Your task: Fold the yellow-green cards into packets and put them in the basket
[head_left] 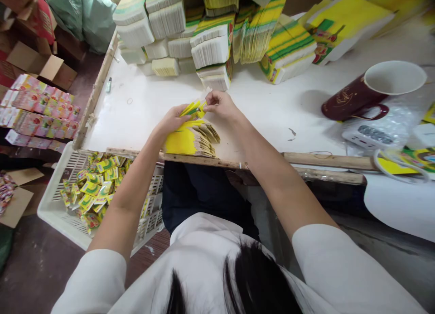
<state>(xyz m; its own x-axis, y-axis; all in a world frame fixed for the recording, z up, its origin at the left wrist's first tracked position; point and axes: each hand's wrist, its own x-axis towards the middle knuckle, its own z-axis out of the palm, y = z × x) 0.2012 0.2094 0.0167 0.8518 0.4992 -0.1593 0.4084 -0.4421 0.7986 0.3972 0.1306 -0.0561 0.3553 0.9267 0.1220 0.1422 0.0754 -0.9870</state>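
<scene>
Near the front edge of the white table (pixel 275 123), my left hand (pixel 173 120) is closed on a small yellow-and-green printed packet (pixel 192 109). My right hand (pixel 220 103) pinches the packet's right end, where a pale flap or slip (pixel 206 92) sticks up; I cannot tell which. Just below both hands lies a fanned stack of flat yellow packets (pixel 185 141), its brownish ends spread to the right. My fingers hide part of the held packet.
A white plastic basket (pixel 54 210) of yellow-green packets stands at lower left. Bundled stacks of printed cards (pixel 209 46) line the table's back. A maroon mug (pixel 353 94) leans on bubble wrap at right. Open cardboard boxes (pixel 37 62) and pink cartons (pixel 41 110) lie left.
</scene>
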